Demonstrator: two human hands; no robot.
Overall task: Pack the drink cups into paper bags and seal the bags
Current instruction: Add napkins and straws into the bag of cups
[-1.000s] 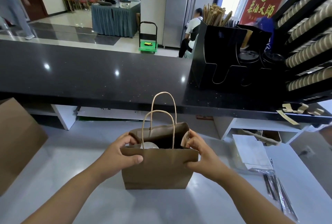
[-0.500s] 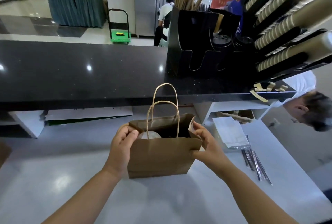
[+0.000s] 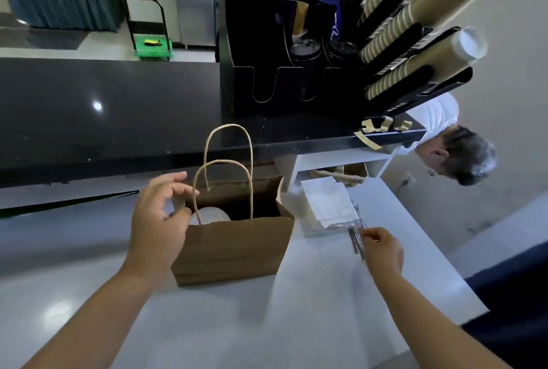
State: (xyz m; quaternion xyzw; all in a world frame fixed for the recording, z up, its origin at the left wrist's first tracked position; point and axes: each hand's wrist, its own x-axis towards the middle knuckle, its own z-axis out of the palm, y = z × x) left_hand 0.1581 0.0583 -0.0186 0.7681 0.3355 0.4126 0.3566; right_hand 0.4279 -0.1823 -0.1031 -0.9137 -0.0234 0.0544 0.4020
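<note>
A brown paper bag (image 3: 234, 247) with two twine handles stands open on the white counter (image 3: 296, 324). Inside it, at the left, shows the white lid of a drink cup (image 3: 212, 216). My left hand (image 3: 158, 220) is at the bag's left rim, fingers loosely spread, thumb against the bag's left edge. My right hand (image 3: 382, 250) is off to the right of the bag, its fingertips on a bundle of wrapped straws (image 3: 355, 238) lying on the counter. Whether it pinches one is blurred.
White napkins (image 3: 326, 202) lie behind the straws. A black raised counter (image 3: 118, 119) carries a black organiser (image 3: 267, 72) and a rack of paper cups (image 3: 415, 42). A person (image 3: 456, 152) bends down at the right. The white counter's edge runs at the right.
My right hand has let go of the bag's right rim and moved right to the straws. My left hand has loosened on the left rim. The camera has tilted right.
</note>
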